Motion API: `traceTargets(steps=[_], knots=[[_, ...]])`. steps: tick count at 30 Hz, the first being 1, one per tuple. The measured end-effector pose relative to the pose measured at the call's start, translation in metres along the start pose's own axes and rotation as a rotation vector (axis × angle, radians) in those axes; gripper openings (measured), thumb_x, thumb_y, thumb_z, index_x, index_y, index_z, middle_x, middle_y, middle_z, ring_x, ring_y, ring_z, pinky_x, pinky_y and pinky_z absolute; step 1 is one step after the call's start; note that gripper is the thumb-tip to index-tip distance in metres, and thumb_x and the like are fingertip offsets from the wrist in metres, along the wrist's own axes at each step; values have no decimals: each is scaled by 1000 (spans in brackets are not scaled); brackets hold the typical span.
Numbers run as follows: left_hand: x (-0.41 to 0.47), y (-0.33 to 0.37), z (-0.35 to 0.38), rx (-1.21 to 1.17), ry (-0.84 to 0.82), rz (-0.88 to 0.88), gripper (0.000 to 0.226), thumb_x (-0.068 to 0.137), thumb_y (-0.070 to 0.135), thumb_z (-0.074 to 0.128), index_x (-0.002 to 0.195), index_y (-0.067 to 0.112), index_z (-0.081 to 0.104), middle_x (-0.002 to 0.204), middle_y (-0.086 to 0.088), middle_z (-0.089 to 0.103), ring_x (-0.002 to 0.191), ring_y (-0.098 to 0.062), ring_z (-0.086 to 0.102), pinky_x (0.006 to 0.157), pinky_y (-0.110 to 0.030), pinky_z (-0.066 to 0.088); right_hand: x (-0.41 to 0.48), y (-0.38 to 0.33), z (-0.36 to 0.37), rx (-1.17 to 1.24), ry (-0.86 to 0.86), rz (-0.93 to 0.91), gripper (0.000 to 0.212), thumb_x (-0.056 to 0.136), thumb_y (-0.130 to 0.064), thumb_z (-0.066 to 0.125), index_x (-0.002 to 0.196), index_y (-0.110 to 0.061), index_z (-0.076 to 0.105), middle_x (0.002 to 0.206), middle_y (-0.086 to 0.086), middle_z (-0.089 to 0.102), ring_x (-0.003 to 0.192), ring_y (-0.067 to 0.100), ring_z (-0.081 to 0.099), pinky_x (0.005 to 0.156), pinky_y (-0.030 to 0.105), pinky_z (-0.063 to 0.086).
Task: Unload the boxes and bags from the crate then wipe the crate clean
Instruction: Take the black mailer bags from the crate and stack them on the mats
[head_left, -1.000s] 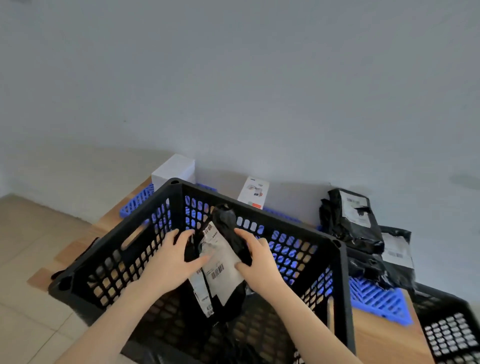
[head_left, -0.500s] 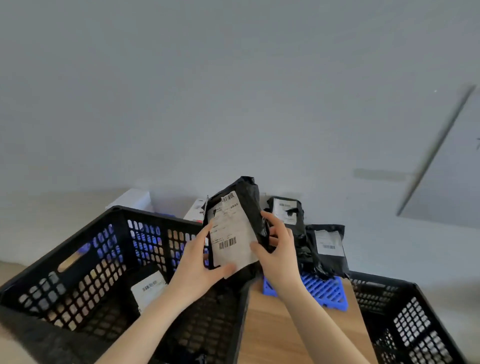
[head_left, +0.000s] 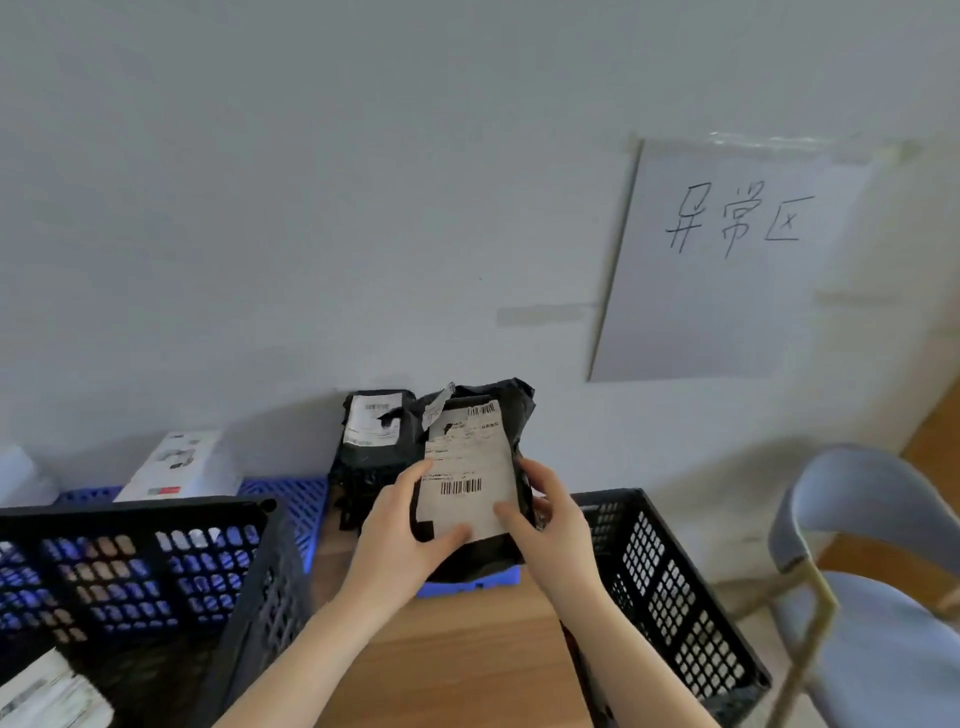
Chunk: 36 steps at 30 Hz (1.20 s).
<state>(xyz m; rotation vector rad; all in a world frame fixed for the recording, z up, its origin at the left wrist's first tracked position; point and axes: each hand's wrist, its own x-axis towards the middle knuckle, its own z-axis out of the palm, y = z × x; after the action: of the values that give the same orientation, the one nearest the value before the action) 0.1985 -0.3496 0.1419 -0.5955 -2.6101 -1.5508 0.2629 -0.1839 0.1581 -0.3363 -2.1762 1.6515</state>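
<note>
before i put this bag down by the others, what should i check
1. Grip: left hand and right hand both hold the black bag: ok.
2. Bag clear of the black crate rim: ok.
3. Free spot on the blue pallet beside the bag pile: cannot tell, the bag hides it.
4. Crate emptied: not ok, a labelled parcel lies inside.
5. Wiping cloth ready: cannot tell, none in view.

I see a bare left hand (head_left: 400, 525) and a bare right hand (head_left: 551, 519), slender-fingered, on forearms (head_left: 311, 660) uncovered as far as my view reaches.
</note>
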Motion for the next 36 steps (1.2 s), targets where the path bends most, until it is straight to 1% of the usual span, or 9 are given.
traceTargets(steps=[3, 8, 10, 17, 22, 25, 30, 33, 36], knots=[[23, -3, 34, 16, -19, 11, 75, 77, 37, 80, 140, 36, 39, 126, 14, 47, 112, 1, 42, 78, -4, 34, 22, 24, -20, -50, -48, 44, 68, 80, -21, 72, 139, -38, 42, 129, -19, 56, 118, 5, 53, 99, 36, 49], [67, -26, 75, 44, -39, -22, 66, 80, 34, 78, 135, 39, 41, 127, 12, 43, 114, 0, 43, 80, 0, 34, 77, 63, -29, -110, -211, 72, 97, 68, -13, 77, 145, -43, 28, 131, -22, 50, 119, -5, 48, 90, 13, 49], [88, -42, 86, 63, -63, -44, 66, 80, 32, 77, 134, 40, 40, 127, 11, 42, 116, -1, 43, 81, 1, 33, 104, 79, -27, -111, -275, 88, 104, 65, -9, 77, 146, -46, 22, 133, -25, 45, 121, -9, 45, 91, 12, 47], [152, -102, 112, 142, -145, -177, 80, 73, 23, 81, 139, 37, 38, 132, 11, 38, 115, 2, 37, 83, 4, 27, 190, 132, 7, -183, -372, 166, 106, 70, -3, 70, 149, -44, 13, 136, -25, 43, 115, -21, 42, 80, 3, 43], [178, -126, 130, 217, -129, -221, 79, 77, 18, 78, 143, 34, 38, 142, 5, 33, 127, -10, 38, 104, -19, 36, 230, 167, 29, -227, -416, 184, 106, 72, -4, 68, 150, -42, 8, 125, -37, 38, 107, -28, 41, 77, -1, 40], [187, -133, 141, 277, -139, -228, 76, 84, 16, 73, 148, 31, 34, 156, 1, 20, 140, -17, 30, 113, -31, 35, 244, 182, 36, -255, -428, 206, 104, 74, -8, 69, 151, -43, 8, 129, -32, 37, 109, -27, 40, 80, -1, 40], [193, -144, 156, 378, -171, -213, 75, 92, 14, 64, 151, 35, 24, 162, -4, -8, 144, -18, 22, 111, -21, 29, 258, 202, 44, -336, -469, 239, 103, 75, -9, 68, 151, -42, 7, 139, -15, 43, 112, -5, 51, 84, 15, 51], [196, -149, 158, 440, -176, -189, 75, 92, 9, 62, 152, 32, 25, 161, 1, -20, 136, -12, 33, 102, -15, 35, 262, 211, 51, -396, -527, 220, 101, 78, -12, 69, 152, -38, 5, 150, -18, 31, 130, 0, 38, 99, 20, 44], [200, -154, 159, 461, -210, -184, 68, 94, 7, 59, 152, 26, 30, 163, 2, -11, 144, -15, 23, 110, -17, 27, 267, 218, 57, -457, -556, 190, 99, 80, -18, 70, 153, -36, 5, 155, -15, 24, 140, 10, 27, 110, 37, 37]])
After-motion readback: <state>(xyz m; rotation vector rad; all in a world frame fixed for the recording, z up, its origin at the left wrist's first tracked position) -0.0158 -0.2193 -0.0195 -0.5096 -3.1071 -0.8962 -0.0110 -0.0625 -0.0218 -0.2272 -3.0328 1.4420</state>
